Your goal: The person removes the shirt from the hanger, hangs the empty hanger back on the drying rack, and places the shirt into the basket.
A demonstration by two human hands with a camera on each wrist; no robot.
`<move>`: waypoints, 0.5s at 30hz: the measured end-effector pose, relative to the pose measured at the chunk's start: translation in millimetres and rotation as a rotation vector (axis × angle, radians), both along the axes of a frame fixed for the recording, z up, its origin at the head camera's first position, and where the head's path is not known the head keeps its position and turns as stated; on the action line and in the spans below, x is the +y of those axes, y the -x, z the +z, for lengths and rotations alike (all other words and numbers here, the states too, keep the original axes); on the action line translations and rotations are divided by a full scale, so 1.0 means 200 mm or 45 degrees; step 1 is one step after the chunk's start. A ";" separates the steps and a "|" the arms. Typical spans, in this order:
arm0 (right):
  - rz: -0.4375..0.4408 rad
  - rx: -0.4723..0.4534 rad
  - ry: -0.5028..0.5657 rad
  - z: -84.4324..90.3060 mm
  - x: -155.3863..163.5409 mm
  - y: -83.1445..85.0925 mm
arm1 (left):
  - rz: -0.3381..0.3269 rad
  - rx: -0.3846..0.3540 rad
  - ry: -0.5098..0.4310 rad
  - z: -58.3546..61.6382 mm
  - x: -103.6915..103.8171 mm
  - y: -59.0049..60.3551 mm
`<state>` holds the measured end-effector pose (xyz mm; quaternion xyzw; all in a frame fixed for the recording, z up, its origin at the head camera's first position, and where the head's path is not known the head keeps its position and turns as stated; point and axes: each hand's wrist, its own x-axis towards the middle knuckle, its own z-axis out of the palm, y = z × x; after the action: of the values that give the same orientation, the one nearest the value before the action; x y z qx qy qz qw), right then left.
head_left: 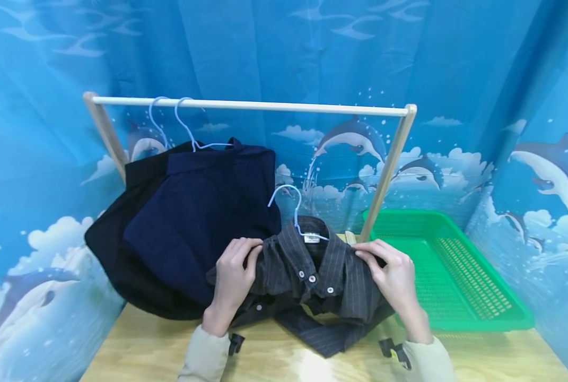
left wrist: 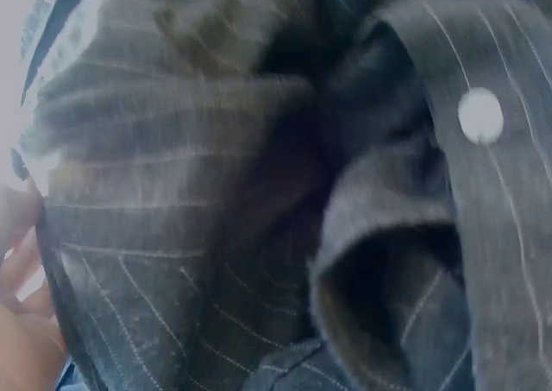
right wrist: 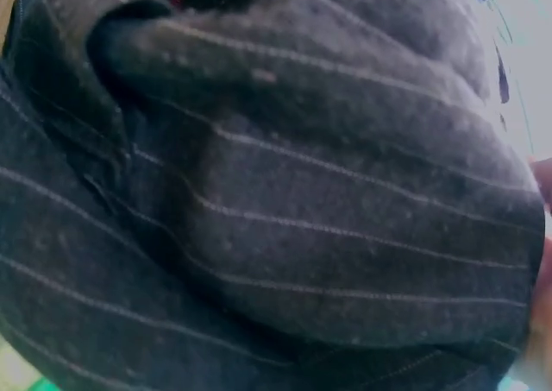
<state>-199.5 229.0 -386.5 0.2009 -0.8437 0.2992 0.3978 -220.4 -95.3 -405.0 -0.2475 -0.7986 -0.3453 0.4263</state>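
Head view only: hanger point(head_left: 300, 199) in shirt point(head_left: 347, 284)

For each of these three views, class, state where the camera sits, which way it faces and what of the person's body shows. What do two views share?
Head: worn on the head, facing forward and down at the striped shirt, rail and green basket; left grip, right grip and sleeves show.
Left wrist: faces the shirt close up; part of the left grip shows at the left edge.
Right wrist: faces striped cloth close up; part of the right grip shows at the right edge.
Shared: head and left wrist both show white buttons.
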 end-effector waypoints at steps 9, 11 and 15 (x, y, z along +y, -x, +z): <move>-0.087 0.051 0.106 0.04 0.13 -0.01 | -0.039 -0.095 -0.075 0.04 -0.07 -0.01; -0.162 0.091 0.138 0.04 0.17 0.00 | -0.042 -0.094 -0.067 0.05 -0.08 -0.01; -0.312 0.115 0.145 0.04 0.23 0.00 | -0.038 -0.070 -0.015 0.07 -0.09 -0.02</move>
<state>-199.6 274.5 -379.5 0.0869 -0.8247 0.2866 0.4797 -217.3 -113.1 -391.2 -0.2472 -0.8042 -0.3628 0.4005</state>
